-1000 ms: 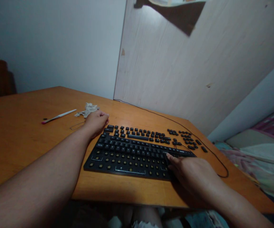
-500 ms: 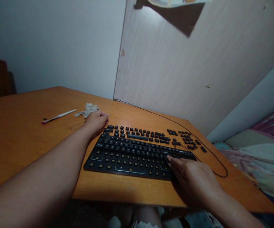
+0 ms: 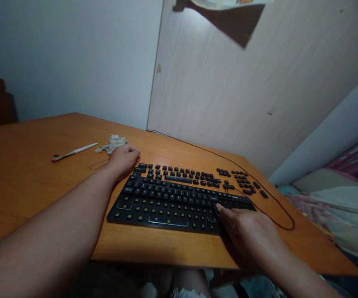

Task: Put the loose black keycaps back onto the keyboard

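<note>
A black keyboard (image 3: 166,203) lies on the orange wooden table (image 3: 27,178); many of its keys are off and yellowish switch dots show. Several loose black keycaps (image 3: 182,174) sit in rows just behind it. My left hand (image 3: 122,159) rests at the keyboard's far left corner with fingers curled closed; what is in them is hidden. My right hand (image 3: 247,231) lies flat on the keyboard's near right part, fingers stretched over the keys.
A white stick with a pink tip (image 3: 73,152) and a crumpled pale cloth (image 3: 113,143) lie left of my left hand. The keyboard's thin black cable (image 3: 197,147) runs along the back and loops at the right. A pale wood panel (image 3: 244,91) stands behind; bedding (image 3: 337,198) is at the right.
Both hands stay where they were on the keyboard. The view has shifted slightly, so everything sits a little further left.
</note>
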Available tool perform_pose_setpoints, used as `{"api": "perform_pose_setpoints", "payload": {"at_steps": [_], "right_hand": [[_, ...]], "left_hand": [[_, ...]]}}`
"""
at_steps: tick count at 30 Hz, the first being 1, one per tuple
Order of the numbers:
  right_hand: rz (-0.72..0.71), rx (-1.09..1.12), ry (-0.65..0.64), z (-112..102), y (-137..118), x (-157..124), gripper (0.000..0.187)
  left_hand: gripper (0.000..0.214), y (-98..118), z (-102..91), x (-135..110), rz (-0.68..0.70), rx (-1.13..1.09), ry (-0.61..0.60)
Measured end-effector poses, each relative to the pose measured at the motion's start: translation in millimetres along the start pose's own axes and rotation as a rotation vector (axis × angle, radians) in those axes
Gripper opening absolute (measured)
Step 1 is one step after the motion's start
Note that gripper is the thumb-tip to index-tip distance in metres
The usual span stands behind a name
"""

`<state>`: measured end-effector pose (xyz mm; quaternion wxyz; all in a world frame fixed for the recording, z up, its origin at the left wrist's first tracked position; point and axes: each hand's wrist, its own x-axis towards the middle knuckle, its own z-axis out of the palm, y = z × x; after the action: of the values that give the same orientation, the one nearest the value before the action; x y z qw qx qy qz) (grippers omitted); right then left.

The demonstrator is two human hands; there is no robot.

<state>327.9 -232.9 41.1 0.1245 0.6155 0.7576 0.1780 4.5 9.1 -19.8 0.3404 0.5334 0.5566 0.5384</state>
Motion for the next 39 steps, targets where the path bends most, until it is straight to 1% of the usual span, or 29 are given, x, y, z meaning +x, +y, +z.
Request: {"api": "perform_pose_setpoints", "payload": {"at_steps": [4,8,14,17,23,26,29,34,39], "right_hand": [[-0.032,-0.013,-0.002,-1.2,-2.3,3.2,0.034],[-0.025,0.007,0.014,-1.4,-1.2,2.7,0.036],[0.082,0.128,0.090,2.9,12.0,-6.0,0.039],[0.099,0.185,0.096,6.7,17.7,-8.9,0.038],[0.091,0.290,0.081,8.4,18.5,-6.7,0.035],[0.052,0.322,0.044,7.5,16.7,-4.4,0.034],[0.045,0.318,0.013,7.1,15.8,-3.1,0.034],[0.043,0.347,0.065,9.8,18.0,-3.4,0.031],[0.023,0.362,0.069,9.2,17.6,-3.9,0.030]], "left_hand": [[0.017,0.9,0.5,-1.4,0.006,-0.016,-0.004],[0.018,1.4,0.6,-2.7,0.020,-0.022,-0.003],[0.017,0.2,0.9,-1.6,0.011,-0.035,0.003],[0.018,-0.2,0.9,-0.7,0.013,-0.018,0.000],[0.020,1.8,0.8,-1.0,0.009,0.004,-0.002],[0.018,6.0,0.7,-3.8,0.006,0.011,-0.008],[0.017,10.6,0.4,-7.4,0.003,-0.004,-0.008],[0.016,12.3,0.3,-9.0,-0.002,-0.017,-0.006],[0.017,9.0,1.1,-6.6,-0.008,-0.039,-0.007]]}}
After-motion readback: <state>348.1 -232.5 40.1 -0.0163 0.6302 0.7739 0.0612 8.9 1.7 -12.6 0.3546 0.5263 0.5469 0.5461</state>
